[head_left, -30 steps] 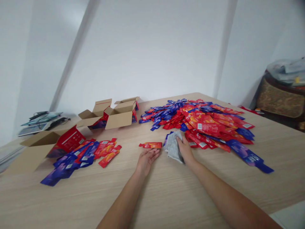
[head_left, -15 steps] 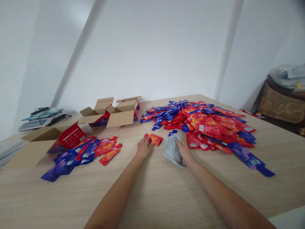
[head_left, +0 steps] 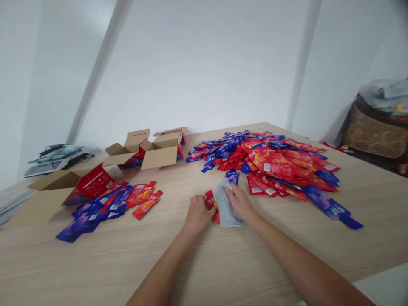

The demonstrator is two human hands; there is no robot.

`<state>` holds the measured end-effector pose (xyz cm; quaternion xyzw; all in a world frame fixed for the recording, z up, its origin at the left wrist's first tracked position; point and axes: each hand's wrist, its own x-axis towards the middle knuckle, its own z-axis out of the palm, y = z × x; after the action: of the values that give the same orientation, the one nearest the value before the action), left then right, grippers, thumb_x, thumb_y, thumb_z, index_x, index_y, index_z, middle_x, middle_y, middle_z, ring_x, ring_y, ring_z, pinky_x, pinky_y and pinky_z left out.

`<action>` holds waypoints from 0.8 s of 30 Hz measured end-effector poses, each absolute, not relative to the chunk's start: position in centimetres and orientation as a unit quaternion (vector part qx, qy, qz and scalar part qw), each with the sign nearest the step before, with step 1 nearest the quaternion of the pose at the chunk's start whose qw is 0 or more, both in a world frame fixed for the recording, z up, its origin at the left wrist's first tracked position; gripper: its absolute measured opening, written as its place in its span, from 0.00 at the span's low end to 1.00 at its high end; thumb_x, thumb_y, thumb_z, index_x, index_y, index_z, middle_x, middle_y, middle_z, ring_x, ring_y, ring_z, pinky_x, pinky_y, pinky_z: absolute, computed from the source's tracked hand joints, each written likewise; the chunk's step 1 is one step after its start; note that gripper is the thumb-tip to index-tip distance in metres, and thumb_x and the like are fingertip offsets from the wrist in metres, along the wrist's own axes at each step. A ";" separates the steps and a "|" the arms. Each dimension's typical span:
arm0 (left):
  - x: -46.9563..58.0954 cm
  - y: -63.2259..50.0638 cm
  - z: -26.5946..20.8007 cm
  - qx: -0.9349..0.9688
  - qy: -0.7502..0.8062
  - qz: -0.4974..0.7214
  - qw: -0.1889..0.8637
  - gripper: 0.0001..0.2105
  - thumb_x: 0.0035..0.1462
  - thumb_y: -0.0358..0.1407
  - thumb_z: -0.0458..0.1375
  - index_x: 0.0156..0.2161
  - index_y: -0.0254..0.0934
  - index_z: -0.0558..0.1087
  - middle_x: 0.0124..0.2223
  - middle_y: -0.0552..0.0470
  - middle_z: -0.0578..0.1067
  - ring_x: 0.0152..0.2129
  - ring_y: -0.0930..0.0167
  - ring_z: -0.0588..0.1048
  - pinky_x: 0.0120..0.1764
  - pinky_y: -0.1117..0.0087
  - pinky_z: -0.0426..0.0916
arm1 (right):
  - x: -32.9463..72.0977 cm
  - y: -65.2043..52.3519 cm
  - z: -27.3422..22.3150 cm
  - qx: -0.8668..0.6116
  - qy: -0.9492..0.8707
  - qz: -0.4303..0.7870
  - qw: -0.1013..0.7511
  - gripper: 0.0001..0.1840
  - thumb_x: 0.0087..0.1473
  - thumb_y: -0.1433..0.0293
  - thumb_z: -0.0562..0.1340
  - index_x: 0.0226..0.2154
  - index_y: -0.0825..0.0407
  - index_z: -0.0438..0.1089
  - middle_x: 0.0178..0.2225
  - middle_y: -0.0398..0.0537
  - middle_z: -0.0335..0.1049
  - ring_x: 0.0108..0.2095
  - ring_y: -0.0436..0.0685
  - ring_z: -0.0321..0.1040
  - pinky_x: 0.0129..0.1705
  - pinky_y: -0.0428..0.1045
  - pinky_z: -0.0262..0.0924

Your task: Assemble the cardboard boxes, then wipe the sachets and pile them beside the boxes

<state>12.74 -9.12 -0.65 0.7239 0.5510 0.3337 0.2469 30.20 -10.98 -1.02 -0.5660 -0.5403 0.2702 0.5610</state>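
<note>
In the middle of the table, a red sachet (head_left: 210, 199) lies partly hidden under a grey cloth (head_left: 225, 209). My left hand (head_left: 197, 212) grips the sachet's left edge, thumb against it and fingers curled. From the right, my right hand (head_left: 240, 203) clutches the cloth and presses it over the sachet. Just beyond the cloth lies a blue sachet (head_left: 233, 176), partly covered by it.
A large heap of red and blue sachets (head_left: 274, 163) spreads at the back right. On the left are more sachets (head_left: 119, 197) beside an open carton (head_left: 47, 204). Other open cartons (head_left: 161, 157) stand behind, near the wall. A paper stack (head_left: 54, 159) sits far left.
The red sachet and my left hand have come nearer to me. My right hand has brought the grey cloth left and down onto the sachet. The view has shifted slightly.
</note>
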 end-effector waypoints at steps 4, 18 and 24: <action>14.1 -9.2 -1.5 0.642 0.552 0.383 0.370 0.23 0.36 0.25 0.61 0.43 0.34 0.68 0.39 0.41 0.75 0.40 0.60 0.72 0.45 0.64 0.63 | 28.5 -10.7 -2.3 -0.571 -0.619 0.266 0.468 0.13 0.54 0.62 0.54 0.36 0.51 0.69 0.34 0.51 0.72 0.38 0.60 0.67 0.43 0.53 0.58; 16.6 -11.4 -1.8 0.259 0.310 0.457 0.793 0.14 0.56 0.41 0.52 0.43 0.35 0.71 0.42 0.47 0.76 0.44 0.68 0.72 0.49 0.66 0.66 | 26.4 -12.3 -0.8 -0.495 -0.773 0.080 0.387 0.29 0.50 0.75 0.52 0.56 0.52 0.58 0.61 0.51 0.53 0.63 0.58 0.41 0.62 0.59 0.32; 16.7 -13.2 -1.2 0.327 0.279 0.415 0.802 0.17 0.49 0.34 0.61 0.46 0.35 0.69 0.40 0.48 0.76 0.31 0.70 0.76 0.41 0.64 0.71 | 30.3 -9.1 -2.1 -0.568 -0.618 0.209 0.502 0.22 0.51 0.71 0.50 0.47 0.55 0.68 0.47 0.54 0.69 0.51 0.60 0.62 0.54 0.56 0.53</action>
<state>16.69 -13.15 -1.19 0.3265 0.2789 0.4154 0.8019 30.28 -9.08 -2.08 -0.5675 -0.6184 0.2089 0.5018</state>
